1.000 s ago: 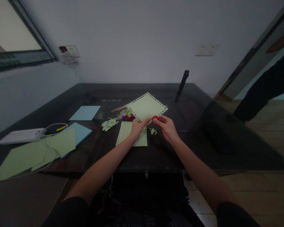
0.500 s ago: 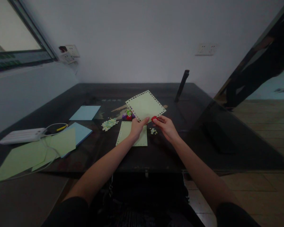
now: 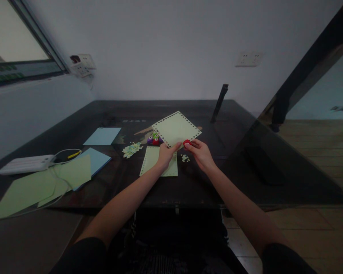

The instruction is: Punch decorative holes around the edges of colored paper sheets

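Note:
My left hand (image 3: pixel 166 154) grips the near corner of a pale green paper sheet (image 3: pixel 176 127), thumb on top. Small holes run along the edges of that sheet, which is held tilted above the table. My right hand (image 3: pixel 200 153) is closed on a small red hole punch (image 3: pixel 186 143) at the sheet's lower right edge. Whether the paper sits in the punch's slot is too small to tell. Under my left hand lies a second pale green sheet (image 3: pixel 153 161), also with holes along its edges. Punched-out paper bits (image 3: pixel 185 158) lie below the punch.
A bigger heap of paper bits (image 3: pixel 132 149) and colourful figures with eyes (image 3: pixel 154 139) lie left of my hands. Blue paper (image 3: pixel 103 136), green sheets (image 3: pixel 31 190) and a white power strip (image 3: pixel 27 163) with cable are farther left. A black upright bar (image 3: pixel 219 102) stands behind right.
The held sheet has tilted slightly, its far corner a little lower. Both hands keep nearly the same place and hold. The dark-clothed person at the right edge has shifted, with less showing.

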Demonstrator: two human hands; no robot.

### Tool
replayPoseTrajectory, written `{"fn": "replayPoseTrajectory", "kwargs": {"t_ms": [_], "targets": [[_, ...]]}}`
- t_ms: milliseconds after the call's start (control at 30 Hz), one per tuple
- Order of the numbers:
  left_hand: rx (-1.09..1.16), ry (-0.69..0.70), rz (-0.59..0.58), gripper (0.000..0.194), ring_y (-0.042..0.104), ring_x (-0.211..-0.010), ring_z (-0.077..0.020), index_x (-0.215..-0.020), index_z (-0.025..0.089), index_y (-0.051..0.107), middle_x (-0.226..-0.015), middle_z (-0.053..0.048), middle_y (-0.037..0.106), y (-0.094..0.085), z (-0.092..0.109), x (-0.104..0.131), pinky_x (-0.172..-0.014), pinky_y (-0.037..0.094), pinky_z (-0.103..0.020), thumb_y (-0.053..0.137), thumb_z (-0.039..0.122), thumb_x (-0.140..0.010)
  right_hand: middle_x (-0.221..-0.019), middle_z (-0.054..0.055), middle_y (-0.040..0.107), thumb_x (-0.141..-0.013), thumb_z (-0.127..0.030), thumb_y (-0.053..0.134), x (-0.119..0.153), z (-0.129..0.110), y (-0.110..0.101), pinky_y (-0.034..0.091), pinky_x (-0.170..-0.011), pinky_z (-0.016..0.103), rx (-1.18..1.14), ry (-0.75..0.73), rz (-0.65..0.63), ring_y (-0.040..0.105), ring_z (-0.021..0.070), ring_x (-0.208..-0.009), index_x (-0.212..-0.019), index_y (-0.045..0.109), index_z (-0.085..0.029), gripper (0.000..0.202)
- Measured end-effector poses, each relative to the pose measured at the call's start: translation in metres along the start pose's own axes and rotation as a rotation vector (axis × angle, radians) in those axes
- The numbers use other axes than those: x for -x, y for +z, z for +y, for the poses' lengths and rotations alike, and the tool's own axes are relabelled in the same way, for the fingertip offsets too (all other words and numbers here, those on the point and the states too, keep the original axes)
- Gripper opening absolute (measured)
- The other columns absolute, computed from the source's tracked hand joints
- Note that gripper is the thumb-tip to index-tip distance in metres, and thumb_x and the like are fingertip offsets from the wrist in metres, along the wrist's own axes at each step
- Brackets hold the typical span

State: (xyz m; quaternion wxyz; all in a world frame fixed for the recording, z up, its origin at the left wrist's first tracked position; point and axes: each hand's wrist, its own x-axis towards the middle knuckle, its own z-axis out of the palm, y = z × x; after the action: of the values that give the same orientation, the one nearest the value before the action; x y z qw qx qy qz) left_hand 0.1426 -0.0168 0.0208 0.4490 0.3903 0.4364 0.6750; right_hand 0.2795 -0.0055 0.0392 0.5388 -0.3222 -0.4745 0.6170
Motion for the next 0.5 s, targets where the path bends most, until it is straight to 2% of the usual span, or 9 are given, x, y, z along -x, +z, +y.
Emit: {"fn": "replayPoseTrajectory", "kwargs": {"t_ms": [233, 500], "targets": [[-0.029, 0.011, -0.008, 0.041, 0.066, -0.092, -0.0277, -0.091, 0.010, 0.071, -0.098, -0.013, 0.071, 0.0005, -0.0029, 0.0004, -0.088, 0.048, -0.041, 0.079, 0.033, -0.058, -0.077, 0.001, 0.066, -0.055, -0.036, 0.080, -0.0026, 0.0063, -0.0033, 0.047, -0.081, 0.033, 0.029, -0.054, 0.010, 0.059, 0.0152, -0.076, -0.074, 0.066, -0.019, 0.029], [-0.016, 0.020, -0.014, 0.040, 0.065, -0.096, -0.0279, -0.091, 0.012, 0.071, -0.100, -0.013, 0.070, 0.0023, -0.0005, 0.0034, -0.093, 0.045, -0.042, 0.080, 0.031, -0.057, -0.076, 0.001, 0.066, -0.055, -0.035, 0.079, -0.0029, 0.0061, -0.0026, 0.046, -0.080, 0.032, 0.068, -0.077, 0.027, 0.059, 0.0156, -0.075, -0.073, 0.065, -0.019, 0.028]]}}
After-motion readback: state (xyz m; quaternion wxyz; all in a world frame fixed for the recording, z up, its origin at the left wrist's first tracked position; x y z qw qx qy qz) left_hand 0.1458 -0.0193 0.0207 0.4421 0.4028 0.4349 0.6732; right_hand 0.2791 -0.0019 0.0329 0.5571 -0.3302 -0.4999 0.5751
